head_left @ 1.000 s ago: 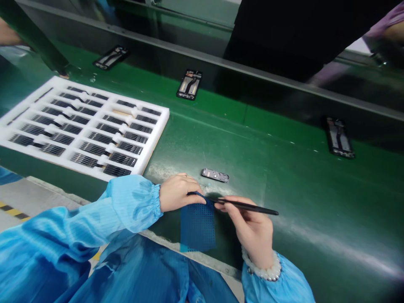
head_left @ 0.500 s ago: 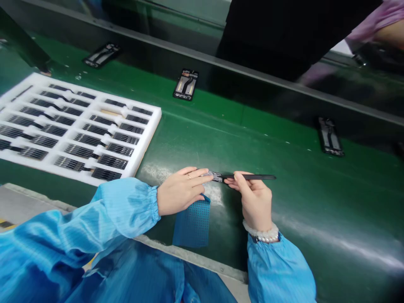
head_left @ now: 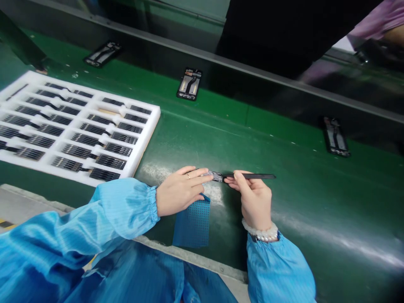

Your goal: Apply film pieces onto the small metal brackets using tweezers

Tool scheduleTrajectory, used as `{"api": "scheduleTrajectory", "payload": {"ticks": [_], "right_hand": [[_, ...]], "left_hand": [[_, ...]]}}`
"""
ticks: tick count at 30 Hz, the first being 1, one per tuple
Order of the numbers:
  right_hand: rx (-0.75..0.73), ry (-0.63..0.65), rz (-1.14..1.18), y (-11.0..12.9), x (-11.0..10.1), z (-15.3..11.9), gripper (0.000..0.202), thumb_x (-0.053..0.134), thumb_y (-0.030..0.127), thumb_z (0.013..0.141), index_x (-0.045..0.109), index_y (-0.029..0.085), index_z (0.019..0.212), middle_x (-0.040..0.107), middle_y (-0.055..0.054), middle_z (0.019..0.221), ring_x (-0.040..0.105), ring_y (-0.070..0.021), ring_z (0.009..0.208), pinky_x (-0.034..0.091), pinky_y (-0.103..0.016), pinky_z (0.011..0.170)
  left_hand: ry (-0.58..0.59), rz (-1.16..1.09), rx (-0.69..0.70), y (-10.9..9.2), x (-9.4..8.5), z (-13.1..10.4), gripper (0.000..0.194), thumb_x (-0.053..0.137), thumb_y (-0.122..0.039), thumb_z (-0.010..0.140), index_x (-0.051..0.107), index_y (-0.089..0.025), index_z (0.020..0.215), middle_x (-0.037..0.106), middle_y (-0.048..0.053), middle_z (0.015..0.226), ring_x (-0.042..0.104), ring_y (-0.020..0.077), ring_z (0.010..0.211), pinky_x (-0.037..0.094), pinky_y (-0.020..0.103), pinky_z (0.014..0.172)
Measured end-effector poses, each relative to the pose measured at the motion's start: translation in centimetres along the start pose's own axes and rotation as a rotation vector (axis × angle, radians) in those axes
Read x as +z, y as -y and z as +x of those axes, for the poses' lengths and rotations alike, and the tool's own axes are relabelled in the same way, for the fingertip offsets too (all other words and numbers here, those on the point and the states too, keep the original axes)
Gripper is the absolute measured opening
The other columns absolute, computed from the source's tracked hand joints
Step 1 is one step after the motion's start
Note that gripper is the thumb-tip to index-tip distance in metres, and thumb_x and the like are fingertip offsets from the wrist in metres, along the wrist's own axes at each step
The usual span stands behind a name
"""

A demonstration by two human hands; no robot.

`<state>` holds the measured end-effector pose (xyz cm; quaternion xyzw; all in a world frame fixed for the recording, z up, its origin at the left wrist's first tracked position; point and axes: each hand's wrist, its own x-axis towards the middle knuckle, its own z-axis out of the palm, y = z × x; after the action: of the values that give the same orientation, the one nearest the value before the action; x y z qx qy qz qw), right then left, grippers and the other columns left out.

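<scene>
My left hand (head_left: pixel 181 191) lies over a small electronic board (head_left: pixel 216 176), its fingers close together and pressing on it. Only the right end of the board, with dark and silvery components, shows past the fingertips. Black tweezers (head_left: pixel 261 176) are pinched in my right hand (head_left: pixel 255 198), their tip end at the board's right edge. Whether the tip touches the board I cannot tell. Below my left fingers a blue dotted sheet (head_left: pixel 192 223) lies on the green bench and reaches toward its front edge.
A white foam tray (head_left: pixel 143 143) with rows of black flex-cable parts stands at the left. Along the far green strip lie three open phone bodies (head_left: pixel 102 54), (head_left: pixel 189 84), (head_left: pixel 336 136). A dark ledge (head_left: pixel 202 48) runs behind them. Part of another person shows at the top right.
The phone bodies on the far strip appear slightly farther right, and the tray slightly farther left. Both my hands, the board and the tweezers stay almost where they were.
</scene>
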<state>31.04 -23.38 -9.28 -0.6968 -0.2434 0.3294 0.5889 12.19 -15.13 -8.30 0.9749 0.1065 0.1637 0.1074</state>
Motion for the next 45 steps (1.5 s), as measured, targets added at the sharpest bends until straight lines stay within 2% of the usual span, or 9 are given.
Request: {"api": "scheduleTrajectory", "payload": {"ticks": [11,18,25,30,35,39,41,43,45], "right_hand": [[-0.08,0.002,-0.054,-0.2,0.0,-0.3,0.028,0.07,0.04,0.072,0.065,0.015,0.085,0.072,-0.004,0.068,0.071,-0.0183,0.066,0.058,-0.027,0.06],[-0.29,0.036,-0.217,-0.7,-0.2,-1.2,0.022,0.064,0.036,0.08,0.064,0.017,0.089,0.071,-0.005,0.079,0.071,-0.0193,0.071,0.059,-0.031,0.068],[-0.634,0.047,-0.475,-1.3,-0.9,-2.0,0.014,0.061,0.027,0.083,0.065,0.021,0.095,0.07,-0.007,0.091,0.069,-0.0201,0.08,0.058,-0.034,0.072],[-0.596,-0.003,-0.426,-1.4,-1.5,-1.9,0.016,0.06,0.028,0.083,0.064,0.02,0.096,0.069,-0.008,0.093,0.069,-0.0217,0.079,0.056,-0.039,0.076],[-0.594,0.054,-0.503,-1.0,-1.3,-1.9,0.014,0.061,0.029,0.083,0.065,0.02,0.093,0.071,-0.007,0.087,0.069,-0.0214,0.078,0.055,-0.036,0.074],[-0.569,-0.02,-0.337,-0.3,-1.4,-1.7,0.021,0.054,0.025,0.088,0.059,0.021,0.108,0.07,-0.005,0.086,0.07,-0.0204,0.077,0.056,-0.037,0.073],[-0.634,0.052,-0.39,0.2,-1.4,-1.2,0.025,0.047,0.021,0.09,0.057,0.023,0.113,0.07,-0.006,0.091,0.069,-0.0208,0.086,0.054,-0.039,0.079],[-0.741,0.231,-0.55,0.7,-1.0,-0.4,0.024,0.049,0.02,0.088,0.058,0.025,0.11,0.068,-0.007,0.102,0.063,-0.0226,0.102,0.05,-0.042,0.088],[-0.809,0.397,-0.653,1.0,-0.4,0.3,0.022,0.054,0.021,0.085,0.059,0.025,0.106,0.066,-0.008,0.107,0.057,-0.0241,0.109,0.048,-0.044,0.091]], "left_hand": [[0.019,-0.018,-0.009,-0.1,-0.2,0.1,0.014,0.054,-0.025,0.088,0.064,-0.016,0.082,0.057,0.004,0.127,0.047,0.0225,0.122,0.035,0.037,0.101],[0.013,-0.022,-0.011,-0.1,-0.1,0.1,0.014,0.056,-0.025,0.087,0.064,-0.015,0.083,0.057,0.004,0.127,0.049,0.0232,0.121,0.035,0.038,0.101],[0.003,-0.026,-0.009,-0.1,-0.2,0.1,0.014,0.055,-0.025,0.087,0.064,-0.015,0.082,0.058,0.004,0.126,0.049,0.0229,0.121,0.036,0.038,0.1],[0.001,-0.036,-0.002,0.2,0.1,-0.1,0.015,0.053,-0.026,0.089,0.064,-0.016,0.084,0.057,0.004,0.128,0.048,0.0224,0.123,0.035,0.038,0.102],[0.008,-0.047,0.003,0.3,0.3,-0.3,0.016,0.052,-0.027,0.089,0.063,-0.016,0.085,0.056,0.005,0.129,0.047,0.0225,0.123,0.033,0.038,0.104],[-0.014,-0.066,-0.022,0.4,0.0,-0.2,0.02,0.05,-0.028,0.09,0.064,-0.015,0.085,0.053,0.008,0.131,0.045,0.0249,0.125,0.036,0.04,0.102],[-0.034,-0.083,-0.069,0.6,-0.1,-0.2,0.022,0.05,-0.03,0.09,0.065,-0.015,0.085,0.047,0.012,0.135,0.041,0.0281,0.127,0.036,0.043,0.101],[-0.052,-0.107,-0.124,0.8,-0.1,-0.1,0.022,0.051,-0.032,0.089,0.066,-0.016,0.085,0.045,0.013,0.136,0.039,0.0298,0.128,0.036,0.045,0.101],[-0.056,-0.126,-0.16,1.1,0.0,0.0,0.021,0.053,-0.033,0.088,0.067,-0.018,0.086,0.049,0.011,0.131,0.041,0.0286,0.126,0.036,0.044,0.101]]}}
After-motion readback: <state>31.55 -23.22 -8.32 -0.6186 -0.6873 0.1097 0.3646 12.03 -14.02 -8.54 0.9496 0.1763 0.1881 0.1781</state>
